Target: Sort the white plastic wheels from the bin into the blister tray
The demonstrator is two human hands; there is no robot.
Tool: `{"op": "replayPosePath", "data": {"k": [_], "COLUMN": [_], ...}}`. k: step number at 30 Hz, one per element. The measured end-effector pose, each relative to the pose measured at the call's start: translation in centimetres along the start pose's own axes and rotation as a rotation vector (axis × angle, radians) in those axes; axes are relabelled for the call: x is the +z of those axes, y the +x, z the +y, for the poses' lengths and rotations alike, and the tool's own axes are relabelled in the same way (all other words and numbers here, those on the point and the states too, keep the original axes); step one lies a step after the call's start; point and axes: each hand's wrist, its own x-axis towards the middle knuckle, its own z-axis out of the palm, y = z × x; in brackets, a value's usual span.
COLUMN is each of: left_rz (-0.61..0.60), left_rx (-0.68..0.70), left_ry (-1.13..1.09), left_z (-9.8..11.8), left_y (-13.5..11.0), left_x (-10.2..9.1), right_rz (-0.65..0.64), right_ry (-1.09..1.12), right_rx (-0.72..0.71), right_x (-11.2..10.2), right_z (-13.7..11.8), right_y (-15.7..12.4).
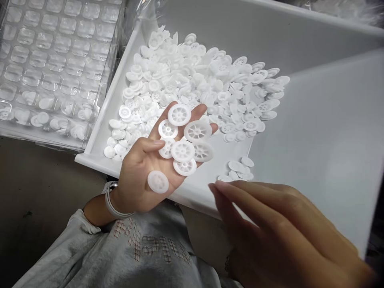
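My left hand (144, 172) lies palm up over the near edge of a white tray (99, 148), fingers stretched out. Several small white plastic wheels (183, 151) rest loose on its palm and fingers. My right hand (270, 228) hovers low at the right, close to the camera, fingers extended together and pointing left toward the left hand, with nothing in them. A big heap of the same white wheels (192, 84) fills the tray's left part. A few more wheels (240, 168) lie apart near the tray's front.
A clear plastic blister tray (54, 52) with rows of pockets stands at the left; its nearest rows hold white wheels. The dark table surface (39, 180) shows below it. A white wristband sits on my left wrist (111, 200).
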Motion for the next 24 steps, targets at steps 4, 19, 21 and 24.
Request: {"op": "replayPosePath", "data": {"k": [4, 19, 21, 24], "left_rz": [-0.011, 0.06, 0.058, 0.043], "left_rx": [0.0, -0.02, -0.027, -0.042], "left_ry": [0.03, 0.119, 0.138, 0.163], "left_z": [-0.1, -0.1, -0.1, 0.1], "left_y": [-0.3, -0.2, -0.2, -0.3], "left_x": [-0.1, 0.5, 0.5, 0.5], "right_rz": [0.063, 0.221, 0.244, 0.234], "right_ry": [0.071, 0.196, 0.188, 0.211], "right_rx": [-0.087, -0.239, -0.238, -0.254], "right_x": [0.2, 1.3, 1.2, 1.0], "right_z": [-0.7, -1.2, -1.2, -1.3], "right_y": [1.3, 2.2, 2.3, 2.8]}}
